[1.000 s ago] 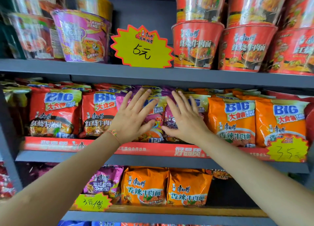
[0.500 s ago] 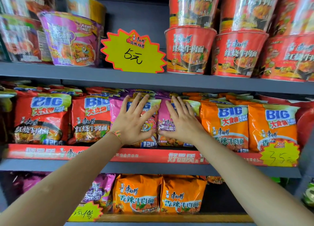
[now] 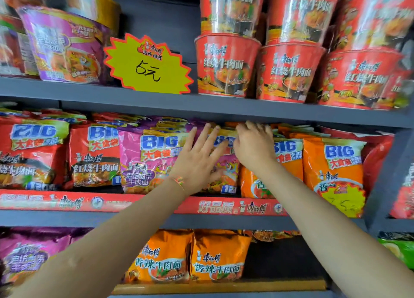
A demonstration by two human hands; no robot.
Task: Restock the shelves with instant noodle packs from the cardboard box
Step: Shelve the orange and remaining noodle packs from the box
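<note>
Left hand (image 3: 197, 161): flat, fingers straight, pressing the pink noodle pack (image 3: 224, 170) beneath it.
Right hand (image 3: 254, 145): just beside, fingers curled over that pack's top edge, gripping it.

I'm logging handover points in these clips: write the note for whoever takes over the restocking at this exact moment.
Left hand: open, fingers straight, resting flat on the front of the right pink pack on the middle shelf.
Right hand: fingers curled over that pack's top edge, at the border with the orange packs.
Things: the middle shelf holds red packs, pink packs and orange packs in upright rows, front faces out. The cardboard box is not in view.
Done: this row looks full.
Left: finish seating the pink pack, then probably fill the gap on the lower shelf right of the orange packs there.
</note>
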